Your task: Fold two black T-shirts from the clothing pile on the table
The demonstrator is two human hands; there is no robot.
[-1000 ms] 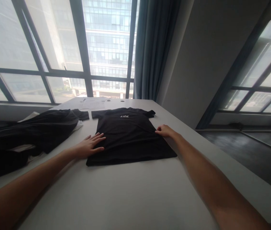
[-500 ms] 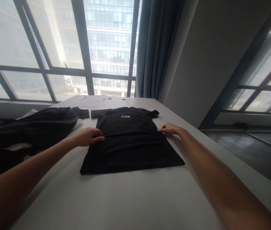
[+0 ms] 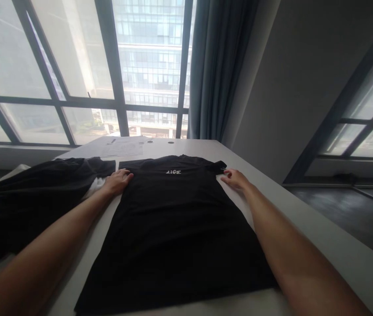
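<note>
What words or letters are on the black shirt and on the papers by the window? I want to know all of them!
Black T-shirt: small white print near the collar, seen upside down from here; it looks like four characters, roughly "LICE", but it is too blurred to be sure.
Papers at the far end of the table: faint printed lines, too small to read.
Nothing else readable.

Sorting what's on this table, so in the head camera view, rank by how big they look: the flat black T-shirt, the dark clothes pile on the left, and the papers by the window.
1. Flat black T-shirt, though nearest the camera.
2. Dark clothes pile, partly cut off.
3. Papers, farthest away.
</note>
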